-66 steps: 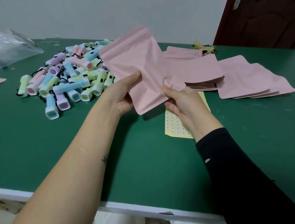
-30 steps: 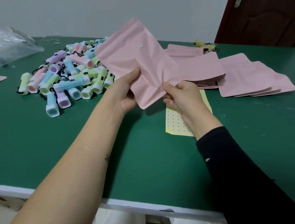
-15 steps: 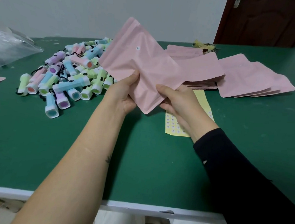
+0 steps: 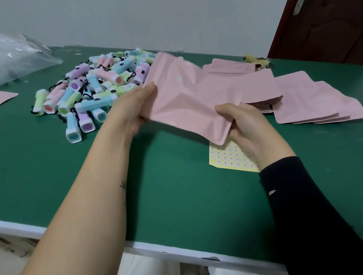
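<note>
Green tabletop (image 4: 171, 191) is seen under both forearms, with a pale wall behind. Pink pouch (image 4: 185, 102) is held just above the table centre, tilted and slightly blurred. Left hand (image 4: 132, 111) is set at the pouch's 9 o'clock edge, thumb on top and fingers curled beneath, gripping it. Right hand (image 4: 245, 125) is closed round the 4 o'clock corner, fingers curled over the front. Pastel torches (image 4: 92, 90) are piled at 10 o'clock, spare pouches (image 4: 311, 102) at 2 o'clock. Sticker sheet (image 4: 229, 159) is partly covered by the right wrist.
</note>
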A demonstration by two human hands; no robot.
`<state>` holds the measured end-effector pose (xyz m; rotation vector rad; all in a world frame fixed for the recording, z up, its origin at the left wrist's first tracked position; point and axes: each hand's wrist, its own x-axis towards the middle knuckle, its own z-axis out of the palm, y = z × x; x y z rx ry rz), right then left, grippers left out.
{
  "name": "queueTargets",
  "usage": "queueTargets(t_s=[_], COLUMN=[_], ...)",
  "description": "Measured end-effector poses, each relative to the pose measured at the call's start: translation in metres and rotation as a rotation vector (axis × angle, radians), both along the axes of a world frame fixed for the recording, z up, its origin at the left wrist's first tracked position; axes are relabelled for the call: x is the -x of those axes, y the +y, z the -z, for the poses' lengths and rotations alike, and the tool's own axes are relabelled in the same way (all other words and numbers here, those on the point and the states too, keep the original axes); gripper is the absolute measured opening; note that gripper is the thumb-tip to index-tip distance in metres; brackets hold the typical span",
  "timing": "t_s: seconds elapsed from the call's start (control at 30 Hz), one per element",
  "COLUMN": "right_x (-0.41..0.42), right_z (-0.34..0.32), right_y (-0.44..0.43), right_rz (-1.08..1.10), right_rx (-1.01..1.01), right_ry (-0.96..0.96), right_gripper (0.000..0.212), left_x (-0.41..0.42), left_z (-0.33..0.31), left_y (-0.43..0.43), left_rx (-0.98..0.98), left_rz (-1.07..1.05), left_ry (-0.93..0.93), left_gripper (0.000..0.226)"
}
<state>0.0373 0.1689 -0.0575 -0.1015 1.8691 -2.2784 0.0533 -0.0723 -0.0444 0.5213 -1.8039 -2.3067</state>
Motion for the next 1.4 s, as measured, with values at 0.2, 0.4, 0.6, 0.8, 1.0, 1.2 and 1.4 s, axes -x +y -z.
queueTargets(t_s=[0.2,0.4,0.6,0.8,1.0,1.2,1.4], right_x=[0.006,0.007,0.005,0.004,0.006,0.006,0.005], right_z=[0.002,0.001,-0.002,-0.003,-0.002,-0.002,-0.004], right_y=[0.010,0.016,0.020,0.028,0.035,0.039,0.044], right_rz=[-0.024,-0.023,-0.047,-0.090,-0.075,-0.086,-0.175], right_rx=[-0.024,-0.026,-0.005,-0.010,-0.039,-0.030,-0.086], right_ry=[0.016,-0.020,-0.041,-0.029,0.019,0.002,-0.012], right_gripper=[0.030,0.024,0.018,0.013,0.014,0.010,0.016], left_x=[-0.001,0.004,0.004,0.003,0.006,0.007,0.006], left_z=[0.005,0.012,0.012,0.012,0.013,0.014,0.009], left_y=[0.008,0.020,0.018,0.016,0.015,0.014,0.010], left_rx=[0.560,0.774,0.756,0.684,0.664,0.464,0.316], left_rz=[-0.080,-0.140,-0.145,-0.096,-0.104,-0.018,0.090], left_ry=[0.122,0.238,0.297,0.315,0.265,0.181,0.231], left_gripper=[0.025,0.027,0.031,0.028,0.028,0.023,0.014])
